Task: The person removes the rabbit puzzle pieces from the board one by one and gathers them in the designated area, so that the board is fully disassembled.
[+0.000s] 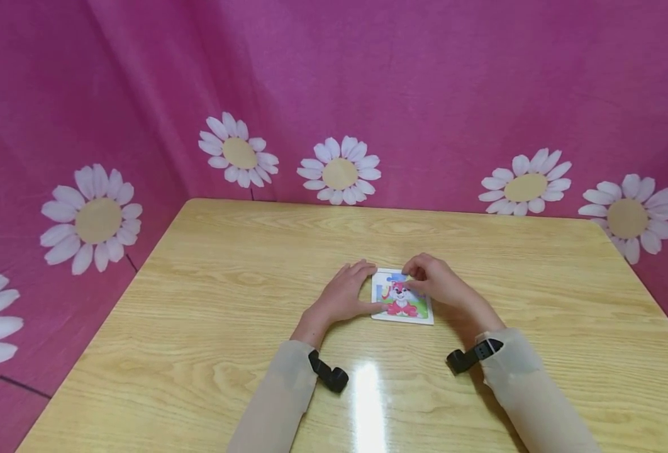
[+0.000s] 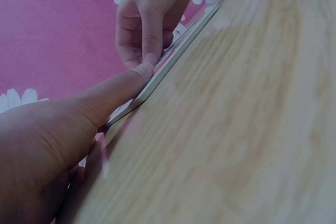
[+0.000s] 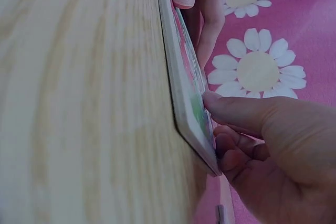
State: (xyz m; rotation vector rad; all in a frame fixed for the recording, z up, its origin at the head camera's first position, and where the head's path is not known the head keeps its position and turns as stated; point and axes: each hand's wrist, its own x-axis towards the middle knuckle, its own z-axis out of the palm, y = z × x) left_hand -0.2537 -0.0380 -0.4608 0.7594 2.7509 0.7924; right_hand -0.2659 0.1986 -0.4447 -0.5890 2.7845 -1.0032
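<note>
Nearest the camera, pale sleeves (image 1: pixel 272 402) with black wrist bands (image 1: pixel 329 372) reach over the worktop (image 1: pixel 226 289). Between the hands, the white-framed picture board (image 1: pixel 403 308) lies flat. The left hand (image 1: pixel 341 297) spans its left side, fingers fairly straight at the far corner, thumb over the picture's near part. The right hand (image 1: pixel 440 281) has curled fingers and its thumb on the picture; whether they pinch a loose piece I cannot tell. For neat work, keep the left side lightly braced, use fingertips only, and press straight down so the board doesn't skid.
</note>
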